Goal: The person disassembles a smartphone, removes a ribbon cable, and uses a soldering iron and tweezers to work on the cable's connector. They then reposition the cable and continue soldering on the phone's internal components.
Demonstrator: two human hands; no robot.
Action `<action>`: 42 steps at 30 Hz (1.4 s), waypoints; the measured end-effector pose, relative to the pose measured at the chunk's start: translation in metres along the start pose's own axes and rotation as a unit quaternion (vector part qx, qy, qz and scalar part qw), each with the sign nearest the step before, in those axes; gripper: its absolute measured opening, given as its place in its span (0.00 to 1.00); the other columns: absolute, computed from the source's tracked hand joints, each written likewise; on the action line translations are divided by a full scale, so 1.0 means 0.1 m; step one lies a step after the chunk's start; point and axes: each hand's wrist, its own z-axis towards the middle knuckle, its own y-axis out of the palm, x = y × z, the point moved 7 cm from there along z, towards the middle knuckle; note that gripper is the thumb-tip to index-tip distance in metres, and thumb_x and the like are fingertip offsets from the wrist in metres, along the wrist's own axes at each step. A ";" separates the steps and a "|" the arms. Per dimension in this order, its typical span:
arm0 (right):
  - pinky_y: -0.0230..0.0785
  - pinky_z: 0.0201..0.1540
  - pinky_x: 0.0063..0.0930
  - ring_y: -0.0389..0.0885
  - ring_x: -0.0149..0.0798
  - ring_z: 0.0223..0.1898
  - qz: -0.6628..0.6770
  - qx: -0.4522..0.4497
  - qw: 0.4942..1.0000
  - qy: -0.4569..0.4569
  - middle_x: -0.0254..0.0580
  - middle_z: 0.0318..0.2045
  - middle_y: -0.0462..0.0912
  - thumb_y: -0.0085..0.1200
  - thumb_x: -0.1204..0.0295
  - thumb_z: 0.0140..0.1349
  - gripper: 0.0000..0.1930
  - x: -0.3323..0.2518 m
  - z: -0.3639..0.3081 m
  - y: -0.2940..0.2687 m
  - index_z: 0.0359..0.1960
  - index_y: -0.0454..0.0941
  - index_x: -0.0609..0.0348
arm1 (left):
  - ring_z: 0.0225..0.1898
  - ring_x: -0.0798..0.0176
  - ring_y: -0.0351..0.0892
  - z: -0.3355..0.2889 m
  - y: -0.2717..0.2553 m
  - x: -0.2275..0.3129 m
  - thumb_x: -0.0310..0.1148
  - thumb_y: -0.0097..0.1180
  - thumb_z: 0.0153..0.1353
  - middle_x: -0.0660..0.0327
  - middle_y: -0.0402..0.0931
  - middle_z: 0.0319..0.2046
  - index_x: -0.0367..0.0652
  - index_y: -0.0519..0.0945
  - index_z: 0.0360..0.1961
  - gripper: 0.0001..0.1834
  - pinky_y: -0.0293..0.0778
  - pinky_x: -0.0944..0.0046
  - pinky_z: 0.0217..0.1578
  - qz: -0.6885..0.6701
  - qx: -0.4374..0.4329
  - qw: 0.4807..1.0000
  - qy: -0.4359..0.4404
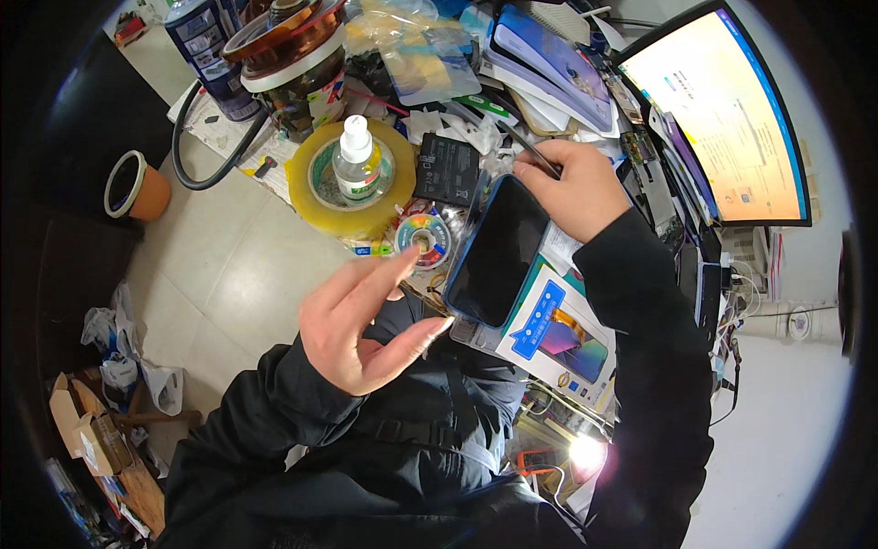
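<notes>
At the centre, a phone (498, 252) is seen lying aslant between the 2 hands, its glossy black face turned up and its rounded corners edged in blue. Above its upper end, a slim dark tool (547, 165) is gripped by the right hand (581, 188), thumb and fingers pinched together around the shaft; whether the phone is touched by that hand cannot be told. On the other side, the left hand (352, 320) is held with thumb and forefinger spread well apart in a wide curve, and nothing is seen gripped there; the thumb tip is placed close by the phone's lower edge, contact not readable. Under the phone's right side, a smooth white carton (585, 371) is partly covered, a blue label and a pictured handset printed on its face. Just left of the phone, a round spool (423, 240) with a coloured label is set, and above that a flat, matte black battery (447, 169). Beside these, a broad ring of glossy yellow tape (306, 174) is laid flat, a clear bottle (358, 169) with a white cap stood upright inside it. Farther out, crinkled clear plastic (425, 59) is heaped, and at the right a bright monitor (722, 110) is seen tilted.
</notes>
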 end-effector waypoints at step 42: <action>0.71 0.32 0.28 0.81 0.41 0.27 -0.053 0.095 0.990 -0.089 0.44 0.28 0.83 0.60 0.73 0.57 0.05 -0.16 -0.29 -0.76 0.32 0.83 0.61 | 0.35 0.57 0.82 0.05 -0.01 0.75 0.22 0.71 0.42 0.52 0.80 0.43 0.38 0.81 0.47 0.26 0.75 0.66 0.33 -0.001 -0.007 0.980 0.199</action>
